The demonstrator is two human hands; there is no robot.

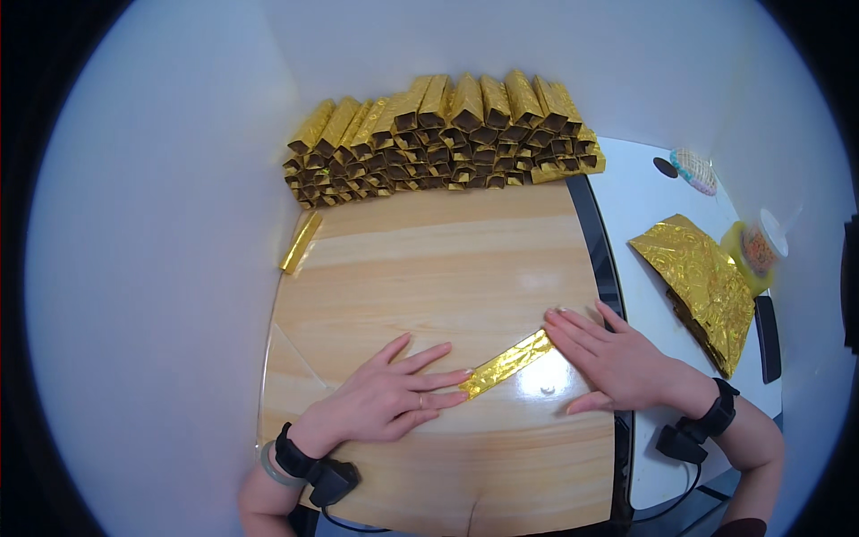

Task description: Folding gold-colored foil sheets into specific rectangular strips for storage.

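Strip of flat gold foil paper [508,362], ends touching your left hand [385,394] and right hand [622,362]: fingers extended, grasping nothing; uneven pressure might skew it (glossy wood-grain tabletop [429,291]).

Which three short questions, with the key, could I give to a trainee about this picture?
1. Which hand is at the lower-left end of the gold strip?
2. True or false: the hollow gold tubes are stacked at the far side of the wood-grain surface.
3. Fill the gap: the fan-shaped gold foil lies on the ____ tabletop.

Key: 1. The left hand. 2. True. 3. White.
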